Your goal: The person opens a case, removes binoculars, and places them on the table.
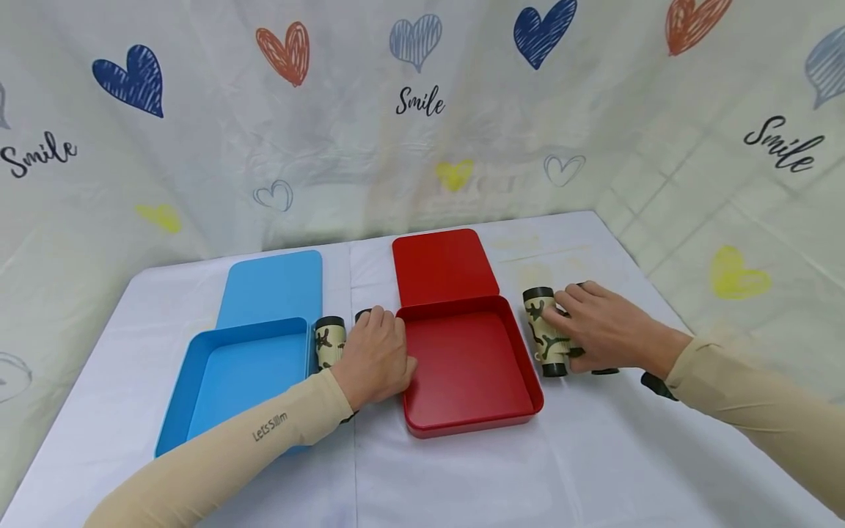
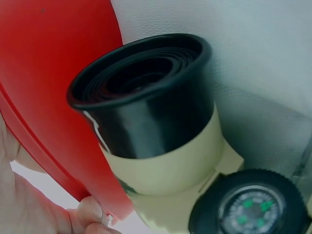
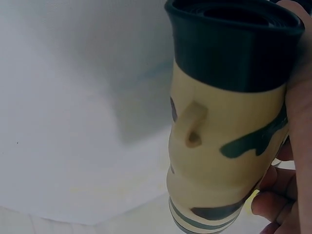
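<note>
Between the blue box and the red box stands a pair of camouflage binoculars with black ends. My left hand grips its right side, its thumb beside the red box's left rim. In the left wrist view, a black eyepiece and a small round compass on the binoculars show up close; fingers curl at the lower left. Right of the red box, my right hand holds a second pair of camouflage binoculars, covering most of its right barrel. The right wrist view shows one barrel against the palm.
A blue box with its blue lid behind it is on the left. A red box sits in the middle, its red lid behind. All lie on a white-covered table. A heart-printed curtain hangs behind.
</note>
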`<control>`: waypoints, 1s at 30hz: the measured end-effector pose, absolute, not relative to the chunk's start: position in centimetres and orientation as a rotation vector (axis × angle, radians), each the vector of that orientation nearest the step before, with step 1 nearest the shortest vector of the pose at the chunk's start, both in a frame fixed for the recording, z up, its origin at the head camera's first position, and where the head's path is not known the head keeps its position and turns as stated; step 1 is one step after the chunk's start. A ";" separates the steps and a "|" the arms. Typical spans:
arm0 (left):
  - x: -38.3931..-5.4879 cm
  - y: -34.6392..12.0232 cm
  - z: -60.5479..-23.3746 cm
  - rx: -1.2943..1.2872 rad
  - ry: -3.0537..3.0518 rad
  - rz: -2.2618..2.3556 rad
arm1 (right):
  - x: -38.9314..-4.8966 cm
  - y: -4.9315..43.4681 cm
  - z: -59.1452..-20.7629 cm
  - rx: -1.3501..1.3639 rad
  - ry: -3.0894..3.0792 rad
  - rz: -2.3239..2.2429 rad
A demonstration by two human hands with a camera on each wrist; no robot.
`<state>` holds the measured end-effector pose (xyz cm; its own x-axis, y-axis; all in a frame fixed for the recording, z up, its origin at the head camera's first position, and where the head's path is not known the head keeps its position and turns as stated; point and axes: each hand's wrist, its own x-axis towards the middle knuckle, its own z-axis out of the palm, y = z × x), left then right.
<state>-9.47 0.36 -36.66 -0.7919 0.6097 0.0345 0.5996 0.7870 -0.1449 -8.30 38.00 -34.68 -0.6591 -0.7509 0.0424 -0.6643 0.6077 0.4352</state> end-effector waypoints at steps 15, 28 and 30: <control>-9.6 0.4 -36.7 -0.968 -2.920 0.204 | -8.6 37.6 -35.6 1.199 -2.627 -0.586; -9.7 0.3 -36.9 -0.968 -2.912 0.205 | -9.0 37.4 -36.3 1.204 -2.619 -0.583; -9.7 0.3 -36.9 -0.968 -2.911 0.205 | -9.1 37.3 -36.4 1.203 -2.618 -0.586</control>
